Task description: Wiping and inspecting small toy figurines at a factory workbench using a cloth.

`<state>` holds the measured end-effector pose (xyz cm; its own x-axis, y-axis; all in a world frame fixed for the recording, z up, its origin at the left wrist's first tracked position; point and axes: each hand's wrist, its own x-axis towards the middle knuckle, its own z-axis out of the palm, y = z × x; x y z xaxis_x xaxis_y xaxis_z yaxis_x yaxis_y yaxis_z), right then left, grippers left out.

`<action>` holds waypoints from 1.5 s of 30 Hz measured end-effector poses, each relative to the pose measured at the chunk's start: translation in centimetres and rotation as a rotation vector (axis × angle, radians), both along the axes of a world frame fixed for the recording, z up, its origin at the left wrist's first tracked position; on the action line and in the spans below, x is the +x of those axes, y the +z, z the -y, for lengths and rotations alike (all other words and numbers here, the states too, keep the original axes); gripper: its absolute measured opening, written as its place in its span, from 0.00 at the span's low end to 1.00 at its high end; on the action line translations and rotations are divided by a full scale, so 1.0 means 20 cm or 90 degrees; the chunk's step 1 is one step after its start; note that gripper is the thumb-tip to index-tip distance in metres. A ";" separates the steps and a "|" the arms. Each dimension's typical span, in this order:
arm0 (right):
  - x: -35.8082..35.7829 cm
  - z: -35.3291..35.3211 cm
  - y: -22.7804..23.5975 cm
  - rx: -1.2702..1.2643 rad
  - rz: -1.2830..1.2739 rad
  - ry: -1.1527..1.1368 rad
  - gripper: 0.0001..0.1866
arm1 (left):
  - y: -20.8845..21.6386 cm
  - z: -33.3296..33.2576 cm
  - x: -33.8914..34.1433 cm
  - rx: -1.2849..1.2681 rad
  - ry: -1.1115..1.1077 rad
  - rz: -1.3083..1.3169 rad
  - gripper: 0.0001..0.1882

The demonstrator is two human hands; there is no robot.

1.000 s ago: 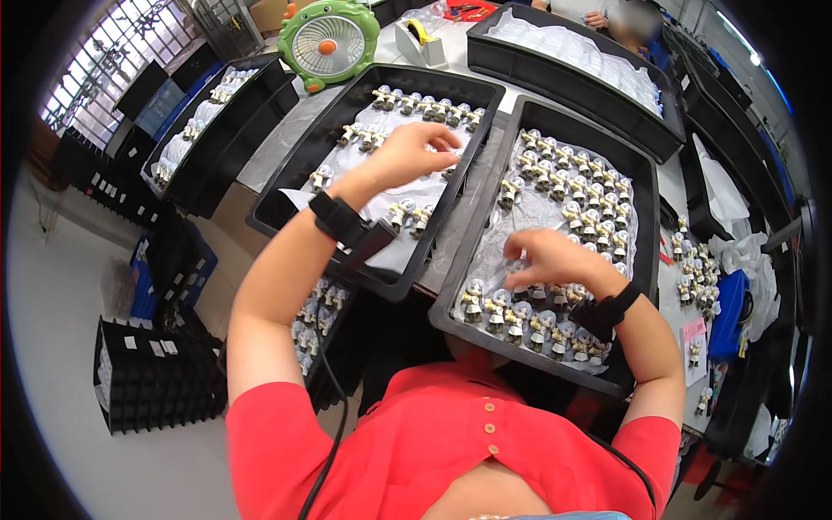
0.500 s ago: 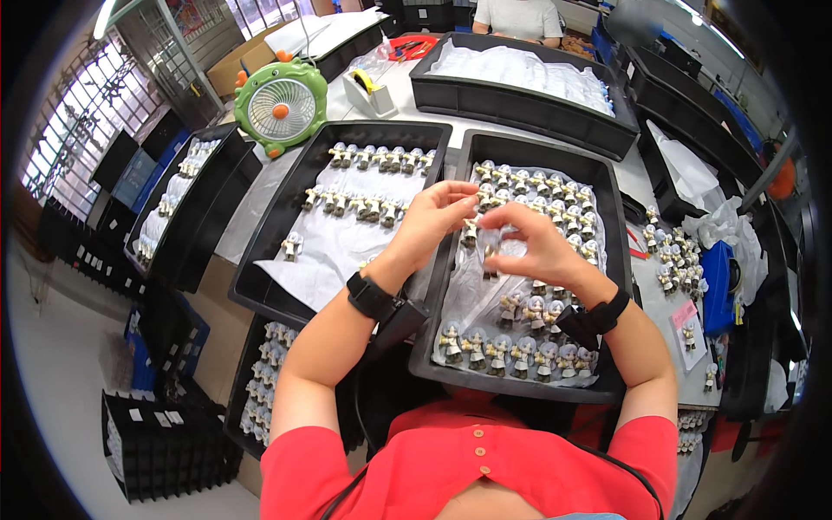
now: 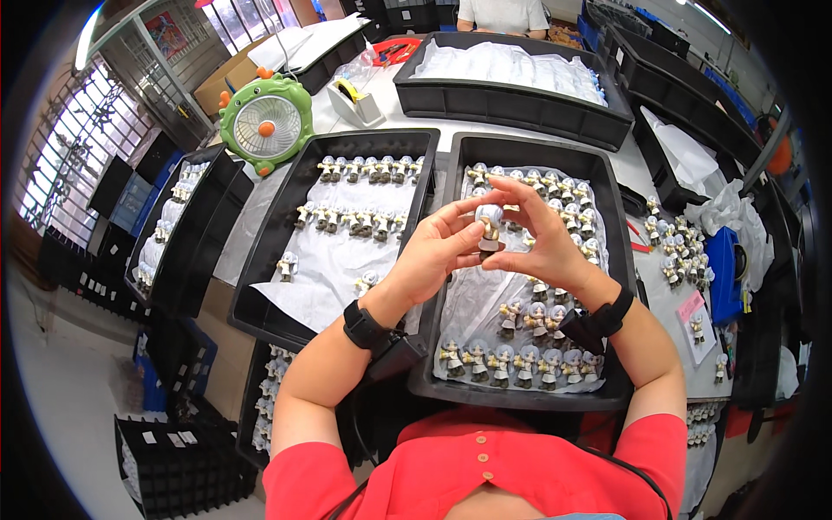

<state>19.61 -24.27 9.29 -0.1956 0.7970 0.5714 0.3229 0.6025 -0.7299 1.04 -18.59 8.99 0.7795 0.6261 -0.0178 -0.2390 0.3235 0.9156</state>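
Note:
A small figurine (image 3: 489, 230) with pale hair and a white-and-dark body stands upright between my hands, above the right-hand black tray (image 3: 617, 260). My left hand (image 3: 436, 253) is closed on its side, thumb and fingers pressed against it. Curved around the figurine from the other side, my right hand (image 3: 553, 245) has its fingers near the head and its thumb by the base. Rows of similar figurines (image 3: 524, 366) lie on white sheeting in this tray. The left-hand black tray (image 3: 245, 299) holds two rows and a few single figurines on a white sheet (image 3: 321, 260).
A green toy-shaped fan (image 3: 267, 124) and a tape dispenser (image 3: 355, 106) stand behind the trays. Farther back is a large black bin (image 3: 511, 106) with white wrapping. More figurines (image 3: 685, 251) cluster at right beside a blue box (image 3: 724, 276). Another person (image 3: 504, 16) sits opposite.
My left hand has come down to the figurine that my right hand held, and both hands now meet around it. The view has shifted slightly.

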 end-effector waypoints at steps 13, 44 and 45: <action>-0.02 -0.02 -0.05 0.041 0.063 -0.059 0.52 | 0.00 0.03 0.03 0.143 0.063 0.026 0.29; -0.03 0.00 -0.03 0.140 0.056 -0.114 0.54 | -0.02 -0.01 0.01 -0.017 -0.032 0.126 0.24; -0.03 0.00 -0.02 0.141 0.056 -0.114 0.54 | -0.02 -0.01 0.01 -0.008 -0.029 0.124 0.24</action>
<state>19.08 -24.37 8.90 -0.1192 0.6816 0.7220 0.4943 0.6714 -0.5522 1.19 -18.36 8.53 0.7969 0.5903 0.1284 -0.3954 0.3490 0.8496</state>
